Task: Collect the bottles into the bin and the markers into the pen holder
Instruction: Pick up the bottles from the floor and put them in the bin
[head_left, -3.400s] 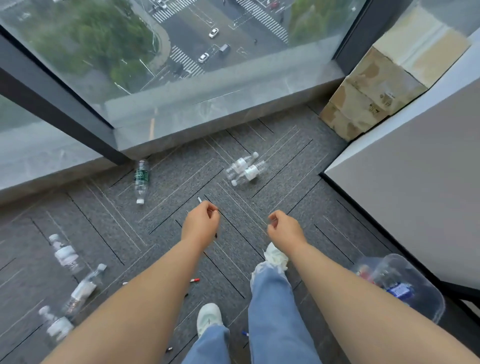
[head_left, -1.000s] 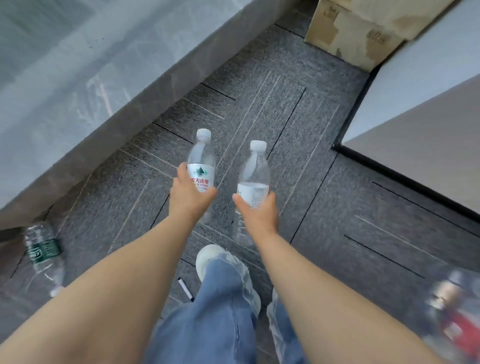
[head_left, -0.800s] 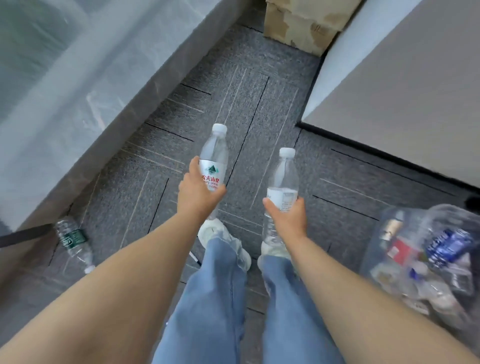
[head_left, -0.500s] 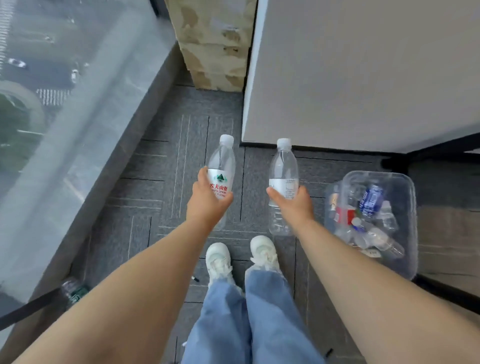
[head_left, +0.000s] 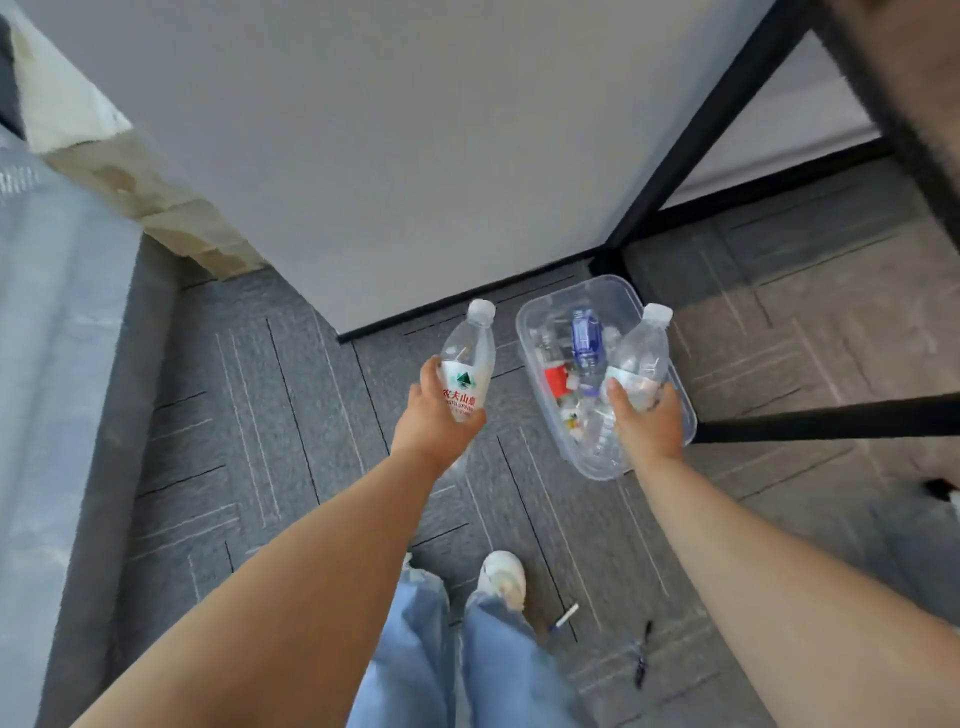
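- Two bottles are in hand, one per hand, both clear plastic with white screw caps and ribbed, slightly waisted bodies.
- The left hand (head_left: 436, 421) grasps the left bottle (head_left: 467, 364) round its lower half, fingers wrapped over a white label with a green peak and red print. The bottle is held cap-up above the carpet (head_left: 260, 415), to the left of the bin.
- The right hand (head_left: 647, 423) grasps the right bottle (head_left: 641, 353) the same way. Its label is pale and it tilts a little to the right, and in this view it lies over the bin's right half.
- One bin (head_left: 524, 332) stands on the floor by the white panel (head_left: 415, 156). It is a transparent plastic rectangle with rounded corners and a thick rim.
- Inside the bin is a jumble of clear bottles too tangled to count, among them one blue label (head_left: 586, 338) and one red label (head_left: 556, 379).
- Two markers lie loose on the carpet near the shoe (head_left: 501, 574). One is white (head_left: 565, 618), and the other is dark (head_left: 642, 660) and blurred.
- The carpet is grey, short-piled tiles with thin pale stripes.
- Black metal bars (head_left: 701, 130) run beside and behind the bin.
- A stained cardboard box (head_left: 156, 208) stands at upper left.
- The person wears light blue jeans (head_left: 493, 665).
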